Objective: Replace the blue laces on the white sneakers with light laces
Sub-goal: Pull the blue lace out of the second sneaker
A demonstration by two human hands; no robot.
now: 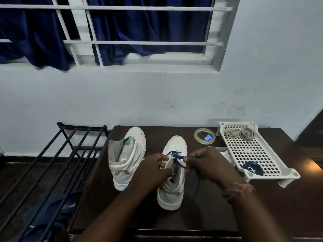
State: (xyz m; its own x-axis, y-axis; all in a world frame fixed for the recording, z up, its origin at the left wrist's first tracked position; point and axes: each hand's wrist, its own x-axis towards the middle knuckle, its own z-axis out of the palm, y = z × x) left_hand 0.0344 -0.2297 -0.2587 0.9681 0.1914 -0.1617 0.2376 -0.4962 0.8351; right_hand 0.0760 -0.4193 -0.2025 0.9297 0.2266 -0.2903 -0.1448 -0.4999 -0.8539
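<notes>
While both hands work at the middle of a dark wooden table (192,215), a white sneaker (173,180) stands between them, toe pointing away toward the wall. A blue lace (178,158) is part-threaded through its upper eyelets and loops loosely above the tongue. The left hand (153,170) has its fingers curled against the sneaker's left side near the collar, fingertips pinching at the lace end — the exact grip is hard to make out. The right hand (208,163) is closed in a pinch on the other stretch of the blue lace, just right of the tongue; a strand hangs down below it. A braided thread band (239,189) sits on the right wrist.

To the left, approx. a shoe's width off, the second white sneaker (125,159) stands with no lace in it, tongue pulled open.

At the table's right is a white perforated plastic tray (253,151). Two coiled light laces (239,133) lie at its far end, side by side. A bundled blue lace (253,167) lies at its near end (already off a shoe). Between tray and laced sneaker sits a small clear container (223,152), contents unclear. Farther back lies a roll of clear tape (204,136) w/ a small blue cap (207,137) inside its ring.

Left of the table stands a black metal rack (52,163), with dark blue footwear (57,210) under its bars. Behind: a pale wall, a barred window (122,42) and dark blue curtains (35,32).
</notes>
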